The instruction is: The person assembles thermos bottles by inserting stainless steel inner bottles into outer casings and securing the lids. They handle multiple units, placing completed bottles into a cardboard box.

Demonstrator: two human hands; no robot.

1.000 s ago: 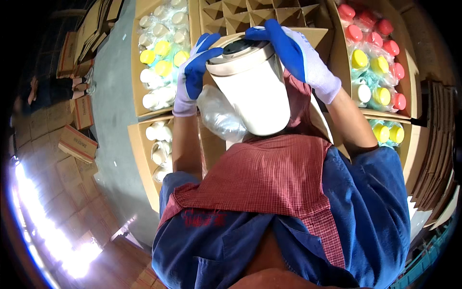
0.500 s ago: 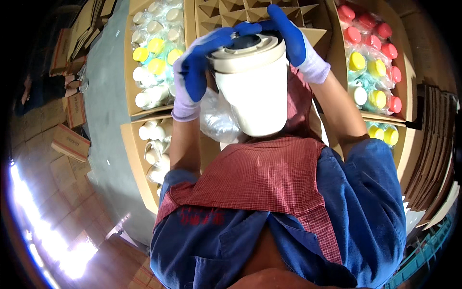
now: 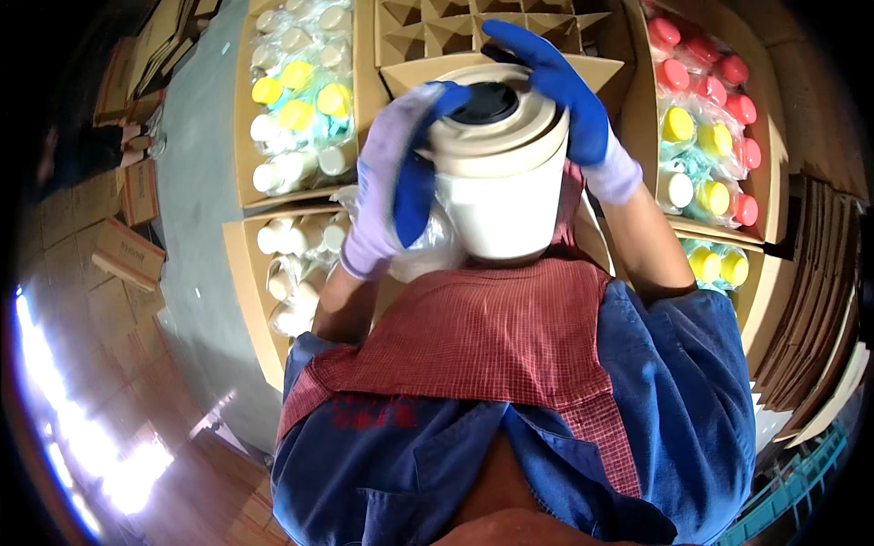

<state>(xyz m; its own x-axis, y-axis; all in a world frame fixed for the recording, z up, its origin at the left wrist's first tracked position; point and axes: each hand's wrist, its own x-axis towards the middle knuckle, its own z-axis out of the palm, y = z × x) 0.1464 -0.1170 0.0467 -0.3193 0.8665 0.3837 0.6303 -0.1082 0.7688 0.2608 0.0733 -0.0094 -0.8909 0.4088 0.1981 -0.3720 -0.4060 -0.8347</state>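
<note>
I hold a white cup-shaped container (image 3: 499, 205) upright close in front of my chest. It has a cream lid with a black centre (image 3: 487, 114). My left hand (image 3: 393, 177), in a blue and pale glove, wraps the container's left side near the lid. My right hand (image 3: 569, 100), gloved the same way, curls over the lid's right rim from above. A crumpled clear plastic bag (image 3: 428, 250) hangs under my left hand beside the container.
A cardboard box with empty divider cells (image 3: 437, 27) lies ahead. Boxes of bagged containers with yellow and white lids (image 3: 296, 100) sit at left, red and yellow lids (image 3: 710, 109) at right. Flat cardboard (image 3: 824, 300) stacks at far right.
The container has been turned upright so its lid faces me. My left hand shifted down its left side and my right hand stayed over the lid.
</note>
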